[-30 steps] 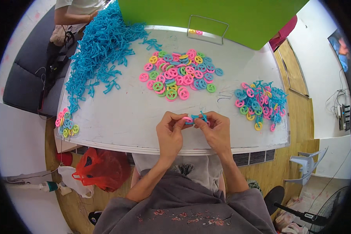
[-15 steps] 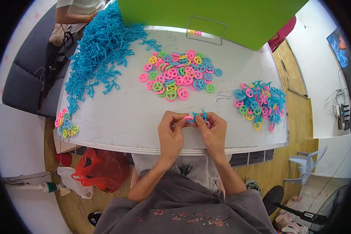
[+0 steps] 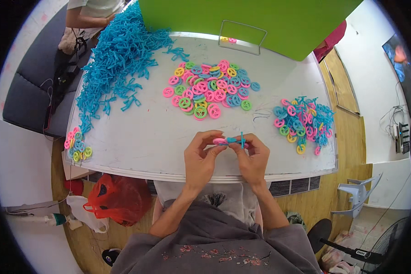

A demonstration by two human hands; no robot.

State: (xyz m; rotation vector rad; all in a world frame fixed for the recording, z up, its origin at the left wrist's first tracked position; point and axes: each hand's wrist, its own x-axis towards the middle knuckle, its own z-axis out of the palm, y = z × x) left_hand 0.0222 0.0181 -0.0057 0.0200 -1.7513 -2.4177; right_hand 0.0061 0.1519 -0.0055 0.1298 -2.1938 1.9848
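Close to the table's near edge, my two hands meet over one small toy part. My left hand (image 3: 199, 157) pinches a pink spoked wheel (image 3: 218, 141) between thumb and fingers. A blue plastic frame (image 3: 232, 139), with a thin crossbar sticking up, is gripped in my right hand (image 3: 253, 160). The wheel sits against the frame's left end; whether it is fitted on cannot be made out. Some pink shows by my right fingers, mostly hidden. Beyond my hands lies a heap of pink, blue, green and yellow wheels (image 3: 210, 95).
Loose blue frames (image 3: 118, 50) pile up at the far left. Wheeled blue pieces (image 3: 303, 121) are heaped at the right, and a few wheels (image 3: 77, 146) lie at the left corner. A green panel (image 3: 251, 23) stands across the back; another person's arm (image 3: 89, 20) is behind the blue pile.
The blue frame has turned in my fingers, so its crossbar stands more upright and shows more clearly. Both hands stay in nearly the same spot.
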